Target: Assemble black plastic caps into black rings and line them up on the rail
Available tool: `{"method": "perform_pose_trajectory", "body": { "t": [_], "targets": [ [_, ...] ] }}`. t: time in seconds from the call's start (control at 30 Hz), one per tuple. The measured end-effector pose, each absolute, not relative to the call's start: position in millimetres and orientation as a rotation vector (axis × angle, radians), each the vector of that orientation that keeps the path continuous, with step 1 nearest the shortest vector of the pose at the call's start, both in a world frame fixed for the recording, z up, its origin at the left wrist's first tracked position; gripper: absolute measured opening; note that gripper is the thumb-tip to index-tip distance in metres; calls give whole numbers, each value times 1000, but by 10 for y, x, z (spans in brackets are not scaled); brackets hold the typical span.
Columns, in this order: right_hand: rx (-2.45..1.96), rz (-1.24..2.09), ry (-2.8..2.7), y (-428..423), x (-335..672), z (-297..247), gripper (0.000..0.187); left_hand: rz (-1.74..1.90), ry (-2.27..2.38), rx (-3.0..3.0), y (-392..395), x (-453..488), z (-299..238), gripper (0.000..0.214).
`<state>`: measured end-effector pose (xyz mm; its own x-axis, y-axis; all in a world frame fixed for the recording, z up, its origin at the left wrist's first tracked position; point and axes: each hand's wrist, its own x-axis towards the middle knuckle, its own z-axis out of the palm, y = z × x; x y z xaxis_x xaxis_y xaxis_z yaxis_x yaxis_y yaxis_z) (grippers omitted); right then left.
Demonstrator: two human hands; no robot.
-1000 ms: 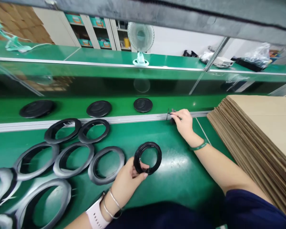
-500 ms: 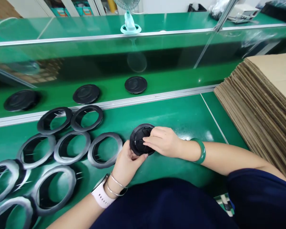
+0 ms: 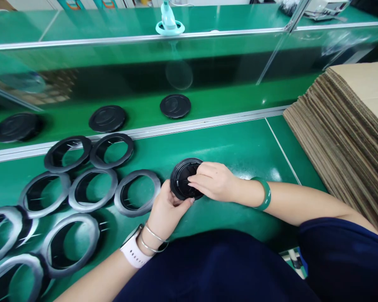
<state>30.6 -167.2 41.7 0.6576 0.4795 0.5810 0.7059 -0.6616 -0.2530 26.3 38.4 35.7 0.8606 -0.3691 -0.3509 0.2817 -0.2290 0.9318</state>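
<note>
My left hand (image 3: 170, 209) is closed around the lower left edge of a round black plastic part (image 3: 180, 179), held tilted above the green table with its hollow side toward me. This part has a stepped rim and dark ribs inside; its kind is unclear. My right hand (image 3: 212, 182) comes from the right with fingers pressed together, the fingertips inside the hollow. What they pinch there is hidden. Left of my hands lie several black flanged rings, the nearest ring (image 3: 137, 193) just beside my left hand.
Round black discs lie on the green strip beyond the metal rail (image 3: 208, 122): a right disc (image 3: 175, 106), a middle disc (image 3: 107, 118) and a left disc (image 3: 17, 127). Stacked cardboard sheets (image 3: 330, 113) stand at right. A fan base (image 3: 170, 27) sits on the upper shelf.
The view has tilted slightly downward. Both hands keep their hold on the black part, with the right fingertips shifted slightly. The discs beyond the rail have slid a little left relative to the rings.
</note>
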Motion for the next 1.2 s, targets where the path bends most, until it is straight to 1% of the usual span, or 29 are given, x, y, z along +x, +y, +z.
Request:
{"method": "perform_pose_trajectory", "body": {
  "t": [0.2,0.4,0.5,0.63,0.8,0.87,0.93,1.03,1.1,1.13,1.2],
  "targets": [
    [-2403,-547,-855,-1655,281,468,26,-604,-70,1674,374,249,378,47],
    [-2480,-481,-885,-1640,259,501,32,-570,-95,1745,372,243,366,49],
    [-2530,-460,-889,-1620,241,500,27,-560,-98,1752,366,244,367,48],
    [-2603,-444,-902,-1570,215,492,34,-550,-78,1763,350,242,390,48],
    [-2695,-312,-927,-1534,221,521,35,-557,-66,1756,335,245,428,47],
    [-2657,-309,-934,-1553,234,542,32,-571,-64,1733,337,247,423,49],
    [-2536,-389,-900,-1593,251,558,27,-567,-60,1702,345,247,396,50],
    [-2308,-496,-598,-1662,293,547,27,-510,-43,1685,368,247,328,55],
    [-2201,-401,-349,-1691,335,513,31,-476,-31,1679,387,248,284,61],
    [-2165,-310,-270,-1698,358,492,29,-473,-31,1677,397,248,269,64],
    [-2104,-135,-220,-1695,395,453,17,-471,-49,1688,417,249,256,70]
  ]
}}
